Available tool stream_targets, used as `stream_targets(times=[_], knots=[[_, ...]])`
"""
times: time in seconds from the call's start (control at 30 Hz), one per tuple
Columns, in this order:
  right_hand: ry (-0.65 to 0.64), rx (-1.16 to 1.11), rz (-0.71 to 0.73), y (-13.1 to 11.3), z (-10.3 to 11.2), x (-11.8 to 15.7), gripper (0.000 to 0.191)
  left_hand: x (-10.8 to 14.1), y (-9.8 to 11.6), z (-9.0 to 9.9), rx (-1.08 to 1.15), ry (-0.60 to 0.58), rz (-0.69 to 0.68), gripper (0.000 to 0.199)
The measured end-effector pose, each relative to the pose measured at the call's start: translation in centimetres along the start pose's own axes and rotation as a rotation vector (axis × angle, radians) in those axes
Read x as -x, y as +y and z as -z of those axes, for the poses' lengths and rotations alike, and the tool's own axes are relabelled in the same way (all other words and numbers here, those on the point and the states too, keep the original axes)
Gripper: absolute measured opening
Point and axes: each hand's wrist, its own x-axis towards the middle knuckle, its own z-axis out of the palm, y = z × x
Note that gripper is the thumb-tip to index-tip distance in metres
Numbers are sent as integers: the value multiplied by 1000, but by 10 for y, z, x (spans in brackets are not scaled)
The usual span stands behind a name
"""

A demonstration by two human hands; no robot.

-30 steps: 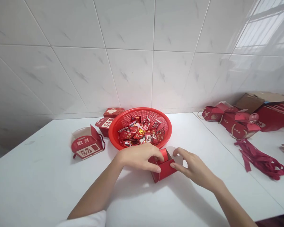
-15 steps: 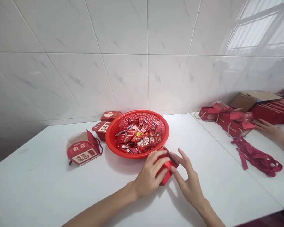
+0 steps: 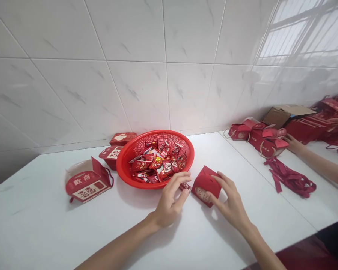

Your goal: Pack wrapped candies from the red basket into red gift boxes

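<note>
A small red gift box (image 3: 205,186) with a pale round print stands tilted toward me on the white table. My right hand (image 3: 228,200) grips it, thumb at the front and fingers over the right side. Left of the box, my left hand (image 3: 171,202) is half curled, with its fingers and thumb apart. A small red-and-white patterned piece (image 3: 186,186) shows between its fingertips and thumb; whether they touch it I cannot tell. Just behind that hand sits a red plastic basket (image 3: 120,170) of wrapped candies (image 3: 157,163).
At left stands an open red gift box (image 3: 91,183); two more boxes (image 3: 112,153) are behind the basket. To the right lie a bundle of dark red ribbon (image 3: 294,180), several handled boxes (image 3: 263,140) and a cardboard box (image 3: 284,114). Another person's hand (image 3: 295,144) reaches in there.
My left hand has come off the small red box and moved left. My right hand has turned the box so its printed side shows. The view has shifted right.
</note>
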Motion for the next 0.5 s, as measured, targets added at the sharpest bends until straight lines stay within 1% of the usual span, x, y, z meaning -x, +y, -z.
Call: stream_targets(times=[0.07, 0.17, 0.27, 0.3, 0.33, 0.4, 0.43, 0.5], knots=[[40, 1, -31, 23, 17, -29, 51, -1, 4, 15, -56, 25, -42, 20], [126, 70, -107, 64, 50, -85, 53, -5, 10, 39, -153, 111, -107, 17], [257, 141, -303, 101, 77, -140, 65, -11, 12, 60, -223, 214, -151, 15], [265, 139, -366, 111, 83, -154, 71, -13, 12, 66, -238, 246, -164, 14], [258, 124, -417, 119, 86, -165, 77, -15, 12, 72, -248, 275, -175, 13], [272, 88, -536, 130, 87, -178, 89, -19, 12, 82, -260, 328, -192, 12], [288, 73, -592, 134, 85, -180, 93, -21, 12, 87, -263, 351, -196, 12], [324, 58, -677, 139, 79, -180, 93, -24, 12, 96, -276, 389, -206, 11]])
